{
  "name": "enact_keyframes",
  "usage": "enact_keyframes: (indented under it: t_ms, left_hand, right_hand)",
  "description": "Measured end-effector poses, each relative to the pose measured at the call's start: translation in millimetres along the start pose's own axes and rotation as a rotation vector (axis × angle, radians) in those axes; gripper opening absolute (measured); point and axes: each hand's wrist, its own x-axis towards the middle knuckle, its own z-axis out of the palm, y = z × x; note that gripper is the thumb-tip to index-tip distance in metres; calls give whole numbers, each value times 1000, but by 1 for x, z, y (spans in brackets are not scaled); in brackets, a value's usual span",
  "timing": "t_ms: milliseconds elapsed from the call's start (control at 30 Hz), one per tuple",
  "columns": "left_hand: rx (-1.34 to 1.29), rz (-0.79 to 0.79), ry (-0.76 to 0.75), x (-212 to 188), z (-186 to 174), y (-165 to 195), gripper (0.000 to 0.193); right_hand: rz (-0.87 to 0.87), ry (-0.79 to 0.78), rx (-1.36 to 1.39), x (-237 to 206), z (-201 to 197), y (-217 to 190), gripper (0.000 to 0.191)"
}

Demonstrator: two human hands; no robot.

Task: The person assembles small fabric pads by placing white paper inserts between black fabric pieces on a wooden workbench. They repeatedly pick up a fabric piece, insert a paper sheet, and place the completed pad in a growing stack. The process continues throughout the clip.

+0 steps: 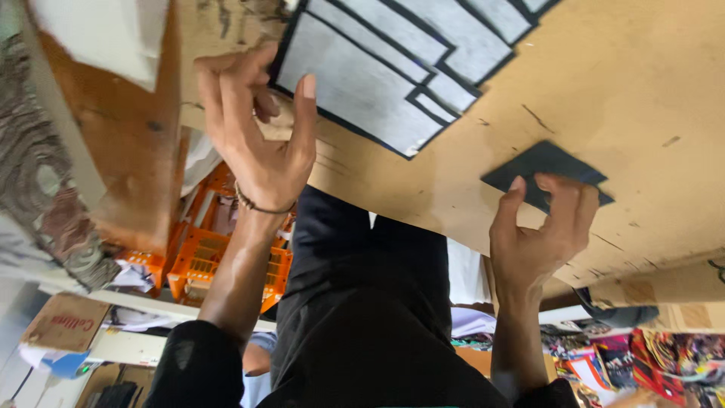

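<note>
Dark fabric piece (pixel 545 175), a small charcoal quadrilateral, lies flat on the brown board tabletop (pixel 642 83) near its front edge, over on the person's right side. The right hand (pixel 540 234) is at it: the fingertips rest curled on the near edge of the piece, thumb lifted beside it, the hand half open and not closed around anything. Whether it is pinching the cloth or only pressing it down I cannot tell.

Further along the board, well apart from that piece, sits a stack of pale grey panels with black edges (pixel 393 64), laid overlapping one another like steps. The left hand (pixel 260 128) is at the near corner of the lowest panel, fingers spread and bent, thumb pointing up across the grey surface; it touches the corner but the grip itself is hidden by the fingers. A thin band (pixel 260 204) circles that wrist.

Both sleeves are black, and the person's black clothing fills the middle below the table edge. Under the table on the left stand orange plastic crates (pixel 208 261), beside a worn wooden leg (pixel 128 136). Bright patterned cloth (pixel 649 363) lies at lower right.
</note>
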Motion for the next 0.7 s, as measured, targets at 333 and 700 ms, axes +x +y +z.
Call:
enact_keyframes:
  t_ms: [333,700]
  left_hand:
    - [-123,82,-127,-20,40,44,32]
    - [-274,146,-325,-38,64,59,24]
  right_hand:
    - [-49,3,-275,0,18,27,15]
    - [43,-41,186,2,-2,52,9]
